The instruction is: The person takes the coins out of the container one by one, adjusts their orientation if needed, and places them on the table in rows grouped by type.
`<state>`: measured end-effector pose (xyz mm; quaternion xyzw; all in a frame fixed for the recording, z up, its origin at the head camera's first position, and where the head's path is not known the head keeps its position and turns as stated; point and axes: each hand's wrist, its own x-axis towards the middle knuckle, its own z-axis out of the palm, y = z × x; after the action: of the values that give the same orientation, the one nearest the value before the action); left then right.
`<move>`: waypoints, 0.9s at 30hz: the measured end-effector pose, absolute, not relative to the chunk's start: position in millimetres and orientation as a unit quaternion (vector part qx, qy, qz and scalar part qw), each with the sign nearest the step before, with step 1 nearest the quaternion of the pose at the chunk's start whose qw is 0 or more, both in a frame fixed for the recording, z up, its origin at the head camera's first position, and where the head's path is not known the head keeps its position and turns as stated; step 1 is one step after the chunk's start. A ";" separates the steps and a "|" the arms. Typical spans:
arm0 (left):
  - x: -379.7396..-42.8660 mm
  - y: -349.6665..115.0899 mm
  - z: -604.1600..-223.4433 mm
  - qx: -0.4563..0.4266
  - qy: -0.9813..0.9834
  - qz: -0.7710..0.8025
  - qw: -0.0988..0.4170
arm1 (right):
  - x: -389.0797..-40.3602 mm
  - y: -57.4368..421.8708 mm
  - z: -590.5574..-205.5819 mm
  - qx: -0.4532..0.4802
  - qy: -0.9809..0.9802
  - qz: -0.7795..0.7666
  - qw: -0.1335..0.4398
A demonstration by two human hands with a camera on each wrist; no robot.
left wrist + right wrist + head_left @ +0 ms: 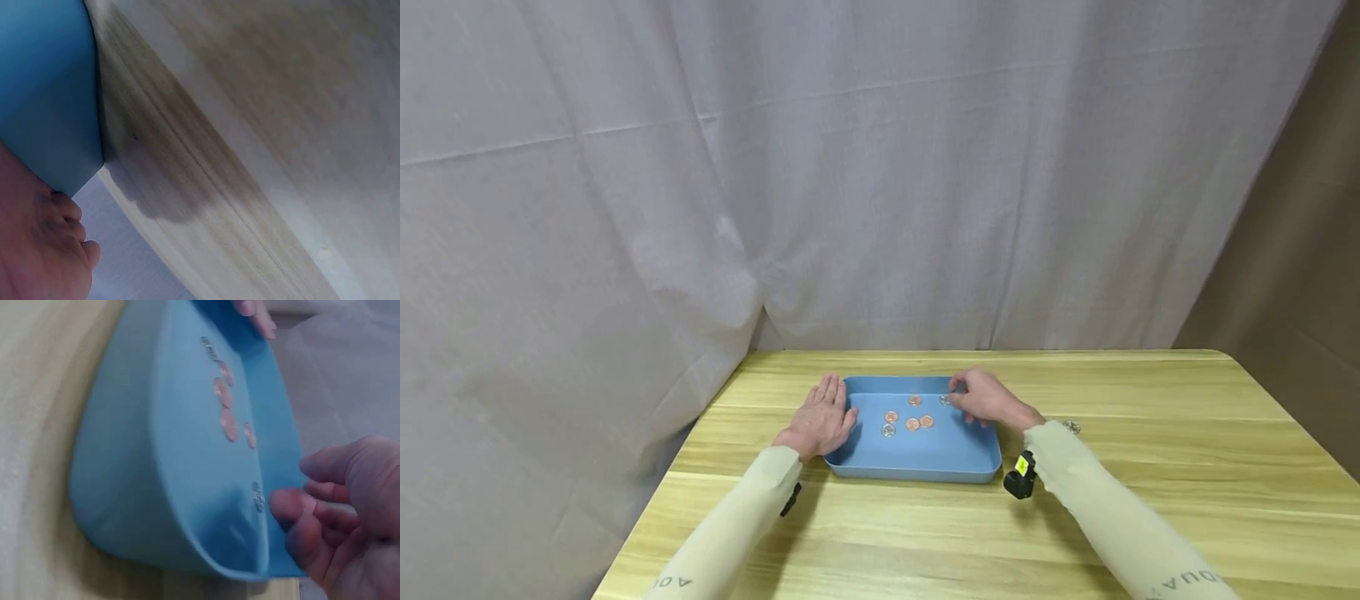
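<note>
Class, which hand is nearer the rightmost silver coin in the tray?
Right. The right hand is just beside the silver coin; the left hand is left of it, across the tray.

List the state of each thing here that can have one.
tray: upright, on the table
copper coins: four, flat inside
silvery coins: two, flat inside
silvery cluster: on the table, right of the tray
left hand: fingers extended, against the tray's side
right hand: fingers bent, no held coin visible
curtain: hanging
</note>
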<state>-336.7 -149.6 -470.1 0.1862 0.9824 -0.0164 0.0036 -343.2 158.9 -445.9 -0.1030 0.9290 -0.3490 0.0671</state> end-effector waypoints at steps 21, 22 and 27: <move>-336.3 -152.2 -470.3 0.184 0.983 -0.013 0.010 | -350.3 127.0 -470.6 -0.015 0.937 -0.347 0.035; -336.3 -152.3 -470.5 0.184 0.983 -0.012 0.009 | -350.8 126.5 -471.8 -0.012 0.937 -0.348 0.036; -336.0 -153.0 -470.7 0.183 0.983 -0.008 0.007 | -354.1 124.1 -475.6 -0.003 0.936 -0.350 0.033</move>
<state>-336.0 -153.0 -470.7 0.1830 0.9831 -0.0076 0.0067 -354.1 124.1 -475.6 -0.0028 0.9360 -0.3504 0.0334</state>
